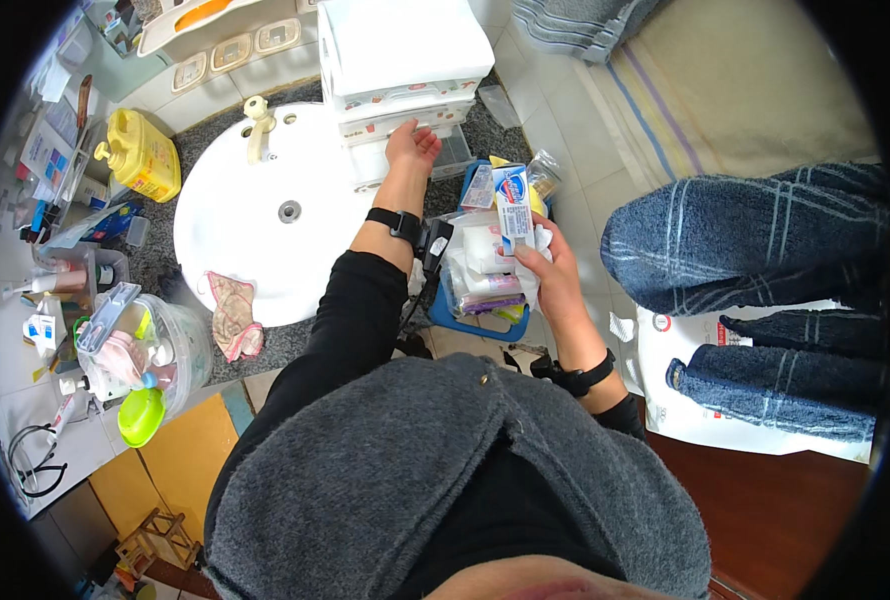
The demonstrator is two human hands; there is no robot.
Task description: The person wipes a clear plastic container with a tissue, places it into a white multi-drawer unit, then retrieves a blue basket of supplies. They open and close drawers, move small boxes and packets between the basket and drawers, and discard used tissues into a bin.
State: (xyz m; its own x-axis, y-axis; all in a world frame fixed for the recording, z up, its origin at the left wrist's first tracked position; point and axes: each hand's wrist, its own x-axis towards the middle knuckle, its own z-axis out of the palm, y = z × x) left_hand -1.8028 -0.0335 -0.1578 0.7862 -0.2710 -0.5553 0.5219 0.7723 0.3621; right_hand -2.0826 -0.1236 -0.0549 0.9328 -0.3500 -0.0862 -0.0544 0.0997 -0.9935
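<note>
White plastic makes up the small drawer unit (pixel 395 60) at the far middle of the scene, a boxy stack with at least two drawers showing, the lower one pulled out. One left hand (pixel 411 146) reaches into that pulled-out drawer, palm down, fingers curled at its front edge; whether it grips anything there I cannot tell. One right hand (pixel 553 268) is closed around a single slim packet (pixel 513 206), blue and white, glossy and rectangular, held upright together with a bit of crumpled white wrapping, just right of and above a blue basket (pixel 485 322). That basket sits near the drawer unit, on the right end of the dark speckled counter, and is crammed with soft white packs and small wrapped items. Each wrist wears one black band, two in all. Left of the arms lies one round white sink (pixel 255 220), smooth ceramic, with one cream tap at its far rim and one pinkish cloth (pixel 233 318) draped over its near edge. One yellow jug (pixel 143 153) with a handle stands far left. One clear round tub (pixel 165 350) of toiletries stands near left, a lime-green bowl beside it. On the right, three dark blue checked towels (pixel 745 240) hang, thick and fuzzy
</note>
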